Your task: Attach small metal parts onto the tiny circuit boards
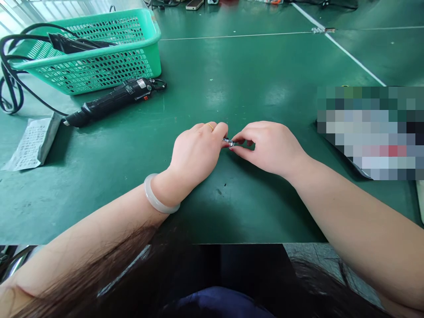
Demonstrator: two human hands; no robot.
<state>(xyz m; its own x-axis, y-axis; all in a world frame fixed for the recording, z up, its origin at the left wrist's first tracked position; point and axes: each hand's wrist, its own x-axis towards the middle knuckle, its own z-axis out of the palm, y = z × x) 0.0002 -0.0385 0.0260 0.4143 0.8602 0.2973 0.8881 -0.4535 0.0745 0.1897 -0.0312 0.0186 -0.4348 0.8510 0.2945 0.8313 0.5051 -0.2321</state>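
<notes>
Between my two hands is a small shiny metal part [229, 142], too small to name more exactly. My left hand [199, 152] pinches it from the left between thumb and forefinger, the other fingers curled. From the right, my right hand [270, 145] closes thumb and fingertips on its other end. Both hands are held close together over the green table mat [212, 212]. Most of the metal part is hidden by the fingertips.
A green plastic basket [109, 66] with black corded tools stands at the back left. In front of it lies a black electric screwdriver [114, 101]. A folded paper packet [31, 141] is at the far left, a blurred-out item [374, 132] at the right, a phone [194, 4] at the back.
</notes>
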